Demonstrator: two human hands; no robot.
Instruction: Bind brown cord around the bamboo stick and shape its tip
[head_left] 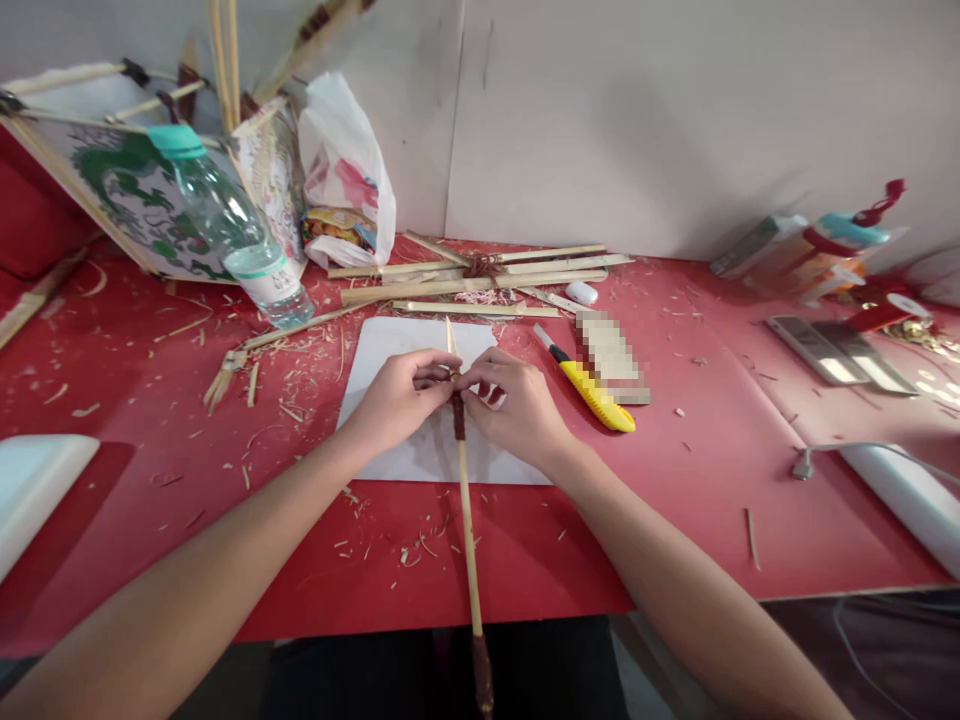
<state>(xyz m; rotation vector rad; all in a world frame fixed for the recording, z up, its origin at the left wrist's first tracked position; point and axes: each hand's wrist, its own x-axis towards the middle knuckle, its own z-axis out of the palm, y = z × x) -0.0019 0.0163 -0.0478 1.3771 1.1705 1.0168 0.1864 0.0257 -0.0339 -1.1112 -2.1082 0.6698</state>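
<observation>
A thin bamboo stick point(468, 530) runs from the table's near edge up to the middle, with a dark red wrapped band just below my fingers. My left hand point(397, 395) and my right hand point(517, 400) both pinch the stick at the same spot, fingers closed around it. They work over a white sheet point(390, 345) lying on the red table point(675, 480). The stick's pointed tip pokes out above my fingers.
A yellow utility knife point(592, 392) lies right of my right hand. Bundled bamboo strips point(472, 275) lie behind the sheet. A water bottle point(232, 230), a painted paper kite frame point(127, 180) and a plastic bag point(345, 180) stand at back left. Shavings litter the table.
</observation>
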